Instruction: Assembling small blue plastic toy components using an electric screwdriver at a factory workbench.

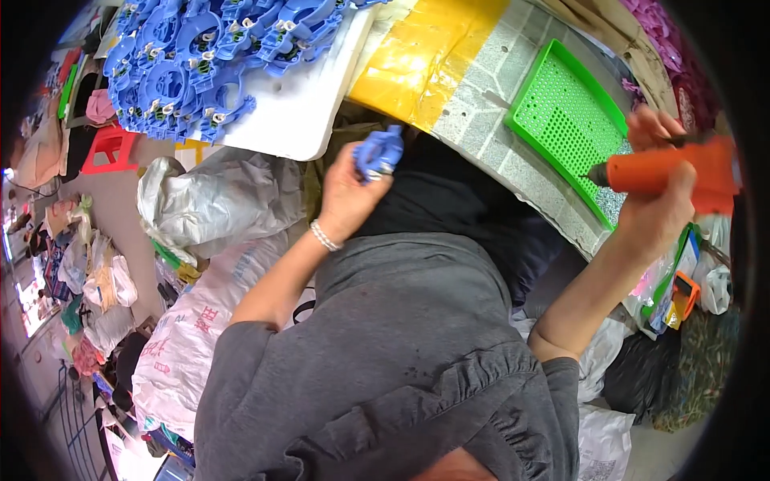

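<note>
Over my lap, my left hand (343, 192) grips a blue plastic part (377, 152), ring-like in shape, with a small whitish piece at its lower end. On the right, the fingers of my right hand (654, 212) are wrapped around an orange power screwdriver (710, 172), its dark tip pointing left. That tip is above the lower part of a green perforated tray (573, 96), where small silvery pieces lie, too tiny to make out. At the upper left, many similar blue parts (192, 72) stand packed in rows on a white board (297, 120).
Yellow tape (433, 56) covers part of the grey-patterned work surface (473, 120), whose edge curves in front of me. Stuffed white sacks (200, 329) lie to my left, near a red stool (110, 150). A black bag (642, 369) sits at the lower right.
</note>
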Motion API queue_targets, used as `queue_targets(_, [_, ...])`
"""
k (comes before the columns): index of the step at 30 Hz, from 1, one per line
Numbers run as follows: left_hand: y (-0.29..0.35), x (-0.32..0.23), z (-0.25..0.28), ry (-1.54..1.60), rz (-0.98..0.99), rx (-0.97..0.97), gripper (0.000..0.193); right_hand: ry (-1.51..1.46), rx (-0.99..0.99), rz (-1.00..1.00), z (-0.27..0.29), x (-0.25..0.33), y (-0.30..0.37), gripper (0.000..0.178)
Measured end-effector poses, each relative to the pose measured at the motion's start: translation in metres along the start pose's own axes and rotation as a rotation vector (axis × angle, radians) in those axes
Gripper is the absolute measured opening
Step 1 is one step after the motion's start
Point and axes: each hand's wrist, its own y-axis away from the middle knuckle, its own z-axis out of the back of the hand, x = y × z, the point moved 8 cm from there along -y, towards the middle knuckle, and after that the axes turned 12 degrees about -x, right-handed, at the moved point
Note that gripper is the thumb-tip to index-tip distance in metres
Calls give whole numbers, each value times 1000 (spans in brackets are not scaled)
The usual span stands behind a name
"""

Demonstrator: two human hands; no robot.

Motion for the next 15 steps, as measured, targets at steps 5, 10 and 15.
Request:
queue_targets(5, [-30,103,50,-749,11,38,62,-80,13,-50,1,-13,-2,42])
queue_targets(10, [-23,159,36,-968,-160,205,74,-149,65,-20,2,-5,-5,40])
queue_targets(15, [-12,-13,-8,-442,-310,91,27,-122,26,-37,5,1,-13,35])
